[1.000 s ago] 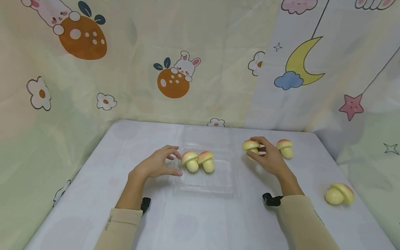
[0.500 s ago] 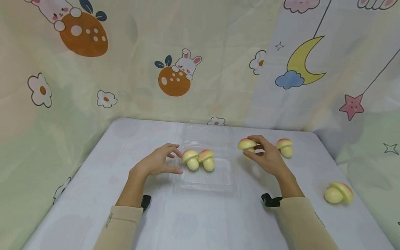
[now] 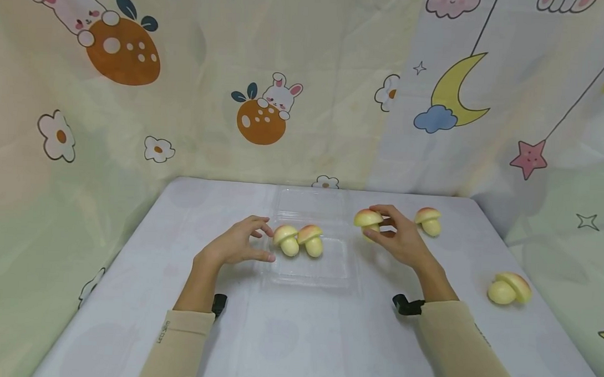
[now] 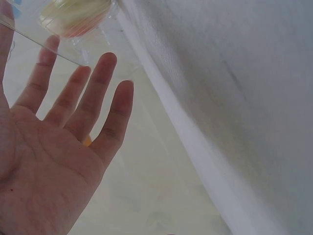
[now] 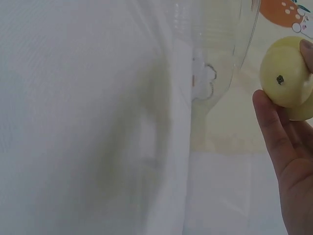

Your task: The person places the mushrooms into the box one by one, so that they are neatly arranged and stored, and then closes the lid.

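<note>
My right hand [image 3: 402,236] pinches a toy mushroom [image 3: 367,218] with a yellow stem and a red-tinged cap, above the table and right of a clear plastic box. In the right wrist view the round stem end of that mushroom [image 5: 283,73] shows between thumb and fingers. The clear box [image 3: 334,273] lies with its lid folded back, and two like mushrooms, a left one [image 3: 286,240] and a right one [image 3: 311,240], sit side by side in it. At the box's left edge my left hand [image 3: 237,243] holds its fingers spread; in the left wrist view they are nearly straight.
One more mushroom [image 3: 429,221] lies behind the right hand, and another [image 3: 510,289] rests near the table's right edge. The white-covered table [image 3: 287,332] meets a printed cloth backdrop [image 3: 195,96] at its far edge.
My right hand has moved a little to the left with the mushroom, toward the clear box. The left hand has stayed at the box's left edge.
</note>
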